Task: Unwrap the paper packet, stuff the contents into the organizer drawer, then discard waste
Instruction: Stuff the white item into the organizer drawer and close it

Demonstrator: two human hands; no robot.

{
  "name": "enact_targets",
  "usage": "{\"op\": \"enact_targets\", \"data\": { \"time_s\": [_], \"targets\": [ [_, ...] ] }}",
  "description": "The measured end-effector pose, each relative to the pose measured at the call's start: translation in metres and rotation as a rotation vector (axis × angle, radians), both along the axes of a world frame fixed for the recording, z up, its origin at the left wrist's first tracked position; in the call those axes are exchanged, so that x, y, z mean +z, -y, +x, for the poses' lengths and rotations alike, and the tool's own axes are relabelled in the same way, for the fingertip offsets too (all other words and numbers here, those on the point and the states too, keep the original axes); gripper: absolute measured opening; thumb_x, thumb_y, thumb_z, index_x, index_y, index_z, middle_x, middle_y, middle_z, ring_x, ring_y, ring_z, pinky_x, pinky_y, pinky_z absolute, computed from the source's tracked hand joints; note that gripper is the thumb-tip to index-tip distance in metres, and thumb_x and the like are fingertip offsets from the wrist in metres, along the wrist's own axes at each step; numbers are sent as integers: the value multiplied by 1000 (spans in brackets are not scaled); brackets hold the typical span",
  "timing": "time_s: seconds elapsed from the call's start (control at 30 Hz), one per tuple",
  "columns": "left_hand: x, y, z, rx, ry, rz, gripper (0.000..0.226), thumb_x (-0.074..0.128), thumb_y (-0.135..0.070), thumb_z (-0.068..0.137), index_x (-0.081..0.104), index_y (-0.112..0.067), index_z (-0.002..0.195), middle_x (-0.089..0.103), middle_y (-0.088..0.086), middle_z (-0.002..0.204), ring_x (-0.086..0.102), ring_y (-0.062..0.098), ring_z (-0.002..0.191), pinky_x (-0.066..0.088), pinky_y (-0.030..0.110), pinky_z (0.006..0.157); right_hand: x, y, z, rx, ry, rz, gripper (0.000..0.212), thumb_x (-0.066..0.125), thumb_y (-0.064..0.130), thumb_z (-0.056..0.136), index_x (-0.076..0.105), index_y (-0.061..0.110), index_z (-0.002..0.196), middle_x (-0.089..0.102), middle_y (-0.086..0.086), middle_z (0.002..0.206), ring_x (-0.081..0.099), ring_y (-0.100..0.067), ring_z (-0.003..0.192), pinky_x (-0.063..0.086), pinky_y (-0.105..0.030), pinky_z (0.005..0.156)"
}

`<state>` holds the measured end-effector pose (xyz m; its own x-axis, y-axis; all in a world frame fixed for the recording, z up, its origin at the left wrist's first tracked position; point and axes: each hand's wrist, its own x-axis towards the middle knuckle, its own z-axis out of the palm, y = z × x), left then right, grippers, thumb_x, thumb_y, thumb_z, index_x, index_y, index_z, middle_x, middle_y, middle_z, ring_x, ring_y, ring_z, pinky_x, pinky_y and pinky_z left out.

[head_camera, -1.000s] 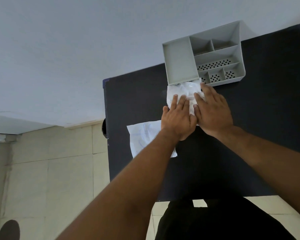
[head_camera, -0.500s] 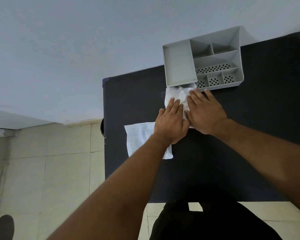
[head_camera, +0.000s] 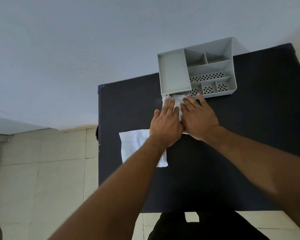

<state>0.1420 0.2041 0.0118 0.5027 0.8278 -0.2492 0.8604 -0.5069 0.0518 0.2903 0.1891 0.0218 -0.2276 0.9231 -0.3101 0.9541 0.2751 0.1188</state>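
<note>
A grey organizer (head_camera: 213,66) with several compartments stands at the far side of the dark table (head_camera: 232,153). Its drawer is pulled out at the front left, under the flat tray part. White crumpled contents (head_camera: 176,101) fill the drawer opening. My left hand (head_camera: 165,126) and my right hand (head_camera: 198,118) lie side by side, palms down, fingers flat on the white contents, pressing them. A flat white wrapper sheet (head_camera: 134,144) lies on the table under my left wrist and forearm.
The table's left edge (head_camera: 99,135) drops to a tiled floor (head_camera: 42,170). A pale wall rises behind the organizer. My dark trousers show at the near table edge.
Both hands have slid forward toward the organizer, pushing the white contents further into the drawer. Less of the white stuff shows in front of the fingers.
</note>
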Motion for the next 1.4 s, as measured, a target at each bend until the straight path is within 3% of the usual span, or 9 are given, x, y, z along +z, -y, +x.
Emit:
{"op": "enact_targets", "data": {
  "time_s": [0.07,0.17,0.33,0.7,0.87,1.03,1.23,1.4],
  "targets": [
    [-1,10,-2,115,77,59,66,33,-46,101,34,-5,153,12,15,167,3,28,155,29,52,114,1,7,1,-24,-41,31,74,29,56,98,33,8,155,28,-14,165,14,-28,156,1,-52,125],
    [-5,18,-3,220,100,-55,70,31,-48,102,24,-5,157,3,15,168,-1,28,155,23,51,119,-2,14,0,-34,-96,30,68,24,48,99,40,8,152,35,-14,162,21,-27,154,6,-51,125],
    [-8,15,-5,153,113,-105,62,28,-41,105,25,-5,156,0,15,168,-3,27,155,23,50,118,-5,14,-2,-42,-130,26,64,19,41,102,40,7,152,37,-14,160,23,-27,154,9,-47,126],
    [2,-3,3,-17,-137,-108,64,17,-41,106,20,-3,157,10,15,167,1,25,155,18,48,119,-1,2,-1,35,30,-10,75,23,57,100,35,6,154,35,-13,161,20,-28,154,2,-50,124],
    [1,-12,10,4,-259,-71,71,16,-48,102,21,-4,157,10,15,167,-4,28,155,14,55,117,0,3,2,15,10,-6,73,33,56,101,30,8,156,30,-12,164,16,-27,155,-1,-50,124],
    [-2,-4,12,60,-173,-68,64,25,-44,103,28,-7,155,10,16,167,-4,30,155,19,58,115,-1,2,1,27,-1,-19,73,30,58,99,34,9,154,32,-13,163,18,-28,155,0,-52,124],
    [-9,16,0,138,-7,57,50,30,-37,101,55,-12,136,38,8,159,19,30,152,32,58,105,-4,-4,-3,12,4,0,72,16,52,101,40,6,151,39,-13,159,24,-28,153,4,-53,124],
    [-12,7,-2,120,20,-54,58,22,-38,104,36,-11,153,29,6,164,4,27,155,23,58,112,-7,-4,-6,-12,-33,17,67,20,48,103,43,7,150,42,-13,157,26,-28,152,7,-52,124]
  ]
}}
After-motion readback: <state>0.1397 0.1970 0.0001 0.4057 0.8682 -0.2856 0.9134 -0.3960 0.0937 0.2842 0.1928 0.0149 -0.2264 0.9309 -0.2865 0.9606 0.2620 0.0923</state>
